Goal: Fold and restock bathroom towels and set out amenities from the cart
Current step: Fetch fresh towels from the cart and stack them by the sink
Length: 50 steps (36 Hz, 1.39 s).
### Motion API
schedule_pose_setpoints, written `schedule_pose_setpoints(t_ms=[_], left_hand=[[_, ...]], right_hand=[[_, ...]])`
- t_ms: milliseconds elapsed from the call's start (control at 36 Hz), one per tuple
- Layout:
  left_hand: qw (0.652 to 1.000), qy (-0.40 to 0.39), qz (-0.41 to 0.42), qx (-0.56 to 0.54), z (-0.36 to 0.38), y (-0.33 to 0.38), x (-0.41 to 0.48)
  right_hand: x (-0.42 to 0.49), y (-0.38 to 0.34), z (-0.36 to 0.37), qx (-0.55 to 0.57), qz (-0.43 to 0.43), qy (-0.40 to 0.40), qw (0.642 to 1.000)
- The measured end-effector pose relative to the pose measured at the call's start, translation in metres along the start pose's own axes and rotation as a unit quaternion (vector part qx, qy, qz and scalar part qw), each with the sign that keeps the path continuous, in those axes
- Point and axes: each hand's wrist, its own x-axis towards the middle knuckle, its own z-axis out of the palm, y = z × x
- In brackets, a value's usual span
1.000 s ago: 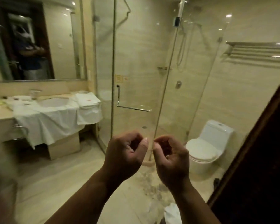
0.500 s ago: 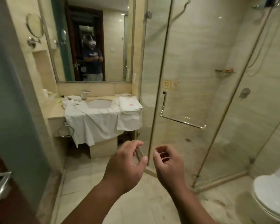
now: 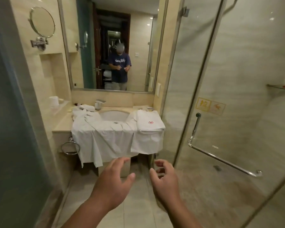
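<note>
Head view: where are the towels, and what are the hands doing?

Both hands are in mid-air over the floor, well short of the vanity. The left hand (image 3: 112, 183) has its fingers spread, the right hand (image 3: 164, 180) has them loosely curled, and neither holds anything. A loose towel (image 3: 102, 139) hangs over the tabletop (image 3: 61, 124) edge in front of the sink (image 3: 113, 115). A folded towel (image 3: 148, 124) with a red logo lies just right of the basin, and a crumpled one (image 3: 84, 109) lies behind on the left.

So which step is this?

The approach, I'd say; the folding hasn't begun.

And next?

Probably stepping closer, pinching the hanging towel's top corners and lifting it clear to fold.
</note>
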Motion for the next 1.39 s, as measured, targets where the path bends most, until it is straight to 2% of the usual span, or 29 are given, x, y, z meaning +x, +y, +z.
schedule_pose_setpoints(t_ms=[83,333,694,944,1194,1389], left_hand=[[1.000,-0.006,-0.007,0.003,0.008,-0.028,0.065],[0.995,-0.092,-0.029,-0.002,0.044,-0.086,0.250],[0.987,-0.146,-0.073,0.008,0.164,-0.137,0.468],[0.977,-0.144,-0.158,0.001,0.222,-0.172,0.592],[0.962,-0.175,-0.208,-0.036,0.276,-0.240,0.719],[0.938,-0.230,-0.251,-0.066,0.316,-0.273,0.792]], right_hand=[[0.055,0.014,0.031,-0.010,0.000,0.006,1.000],[0.211,0.052,0.094,-0.038,0.045,0.033,0.998],[0.433,0.167,0.138,-0.025,0.140,0.001,0.990],[0.575,0.221,0.161,-0.063,0.186,-0.052,0.979],[0.693,0.281,0.218,-0.110,0.225,-0.063,0.966],[0.750,0.327,0.251,-0.205,0.289,-0.061,0.933]])
